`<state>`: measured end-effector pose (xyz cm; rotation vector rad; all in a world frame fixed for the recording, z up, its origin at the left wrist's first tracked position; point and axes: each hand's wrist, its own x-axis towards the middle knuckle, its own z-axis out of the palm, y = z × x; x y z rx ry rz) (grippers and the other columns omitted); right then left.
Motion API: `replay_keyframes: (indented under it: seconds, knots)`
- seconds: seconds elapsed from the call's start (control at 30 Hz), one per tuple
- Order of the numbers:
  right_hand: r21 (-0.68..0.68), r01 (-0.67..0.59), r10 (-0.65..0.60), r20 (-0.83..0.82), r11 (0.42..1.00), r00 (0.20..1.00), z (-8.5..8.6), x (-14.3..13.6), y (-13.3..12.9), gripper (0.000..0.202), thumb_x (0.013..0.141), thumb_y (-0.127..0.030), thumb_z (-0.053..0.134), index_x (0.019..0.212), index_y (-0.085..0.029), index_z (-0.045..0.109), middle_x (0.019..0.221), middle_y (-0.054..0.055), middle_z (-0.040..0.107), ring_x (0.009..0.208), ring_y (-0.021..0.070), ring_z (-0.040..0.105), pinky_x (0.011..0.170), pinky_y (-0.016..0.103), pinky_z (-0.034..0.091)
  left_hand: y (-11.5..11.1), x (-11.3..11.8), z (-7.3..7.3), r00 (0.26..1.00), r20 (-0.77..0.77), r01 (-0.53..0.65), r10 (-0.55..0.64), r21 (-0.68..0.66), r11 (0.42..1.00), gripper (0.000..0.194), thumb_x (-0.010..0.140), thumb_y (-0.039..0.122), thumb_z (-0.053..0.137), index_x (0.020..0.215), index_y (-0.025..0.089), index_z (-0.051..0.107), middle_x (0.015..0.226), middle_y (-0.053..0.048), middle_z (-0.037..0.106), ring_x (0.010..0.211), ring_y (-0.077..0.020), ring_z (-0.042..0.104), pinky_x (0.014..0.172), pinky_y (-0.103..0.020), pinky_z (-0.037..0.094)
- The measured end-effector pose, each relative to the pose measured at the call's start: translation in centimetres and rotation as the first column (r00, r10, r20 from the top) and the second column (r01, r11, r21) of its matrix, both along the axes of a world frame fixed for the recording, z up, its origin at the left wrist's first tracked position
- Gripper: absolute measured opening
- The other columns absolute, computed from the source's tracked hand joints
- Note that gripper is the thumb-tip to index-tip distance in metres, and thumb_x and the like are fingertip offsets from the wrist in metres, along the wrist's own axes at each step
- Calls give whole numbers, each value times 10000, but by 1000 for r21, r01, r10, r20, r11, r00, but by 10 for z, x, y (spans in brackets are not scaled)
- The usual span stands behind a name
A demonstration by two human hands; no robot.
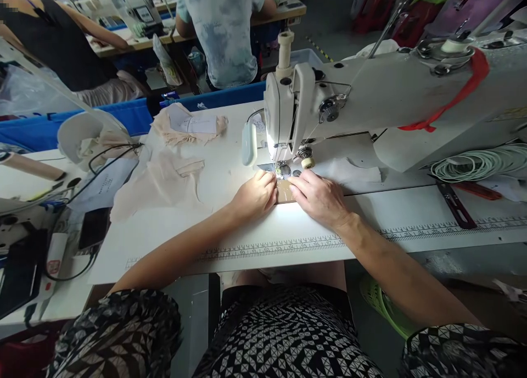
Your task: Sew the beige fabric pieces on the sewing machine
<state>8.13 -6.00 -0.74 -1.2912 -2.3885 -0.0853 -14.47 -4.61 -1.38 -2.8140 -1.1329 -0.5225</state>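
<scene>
Under the lamp light, both hands work at the needle area of a white sewing machine. My left hand is left of the presser foot, its fingers closed together with the tips at the foot. On the other side, my right hand has bent fingers pressed together, their tips just right of the foot. Whatever the fingertips hold is hidden or too small to make out. A tan plate or piece shows between the hands, in front of the foot.
Sheer beige fabric and more fabric with a paper lie left. A white scrap is right of the machine head. Thread snips and coiled pale cord lie far right. A printed ruler lines the front edge. Two people sit ahead.
</scene>
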Motion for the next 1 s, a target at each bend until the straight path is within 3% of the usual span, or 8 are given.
replay_keyframes:
  seconds: [0.2,0.33,0.43,0.67,0.87,1.0]
  knots:
    - [-128,87,-105,-134,988,985,3,-1,5,371,1086,-323,432,1130,-203,780,1041,111,760,828,223,668,689,317,425,-1,2,3,1000,-28,12,-12,3,1000,358,1085,221,378,1151,99,708,1185,-205,716,1066,-298,672,949,-449,611]
    - [-242,219,-276,-235,945,932,9,-4,26,434,1105,-430,385,938,-225,730,841,88,740,752,239,651,665,327,399,1,1,4,998,-58,26,-25,15,1000,359,1077,212,374,1144,102,710,1174,-191,720,1043,-292,665,934,-437,614]
    - [-287,190,-274,-289,939,918,14,-4,37,414,1078,-460,414,818,-245,654,734,62,696,691,225,608,668,328,389,1,1,4,998,-64,15,-15,8,1000,347,1079,220,384,1143,104,704,1182,-200,715,1049,-301,663,940,-452,609]
    - [-287,179,-268,-311,941,912,8,1,26,408,1077,-523,409,904,-247,654,709,45,676,652,207,580,639,318,343,2,1,3,996,-91,-10,10,0,1000,319,1084,225,397,1127,114,693,1186,-190,705,1046,-297,659,927,-417,595]
    - [-199,244,-288,-237,949,928,6,-3,35,467,1078,-514,386,826,-235,664,785,101,709,705,223,591,629,336,289,6,0,7,997,-66,-36,34,-33,999,330,1082,220,384,1112,143,703,1200,-172,712,1093,-303,657,967,-437,594]
    - [-178,243,-279,-220,954,935,6,3,34,460,1077,-521,405,870,-225,691,744,86,695,667,214,570,630,335,287,7,2,3,998,-51,-48,47,-21,999,335,1088,235,385,1129,128,700,1225,-176,711,1084,-288,661,964,-414,592]
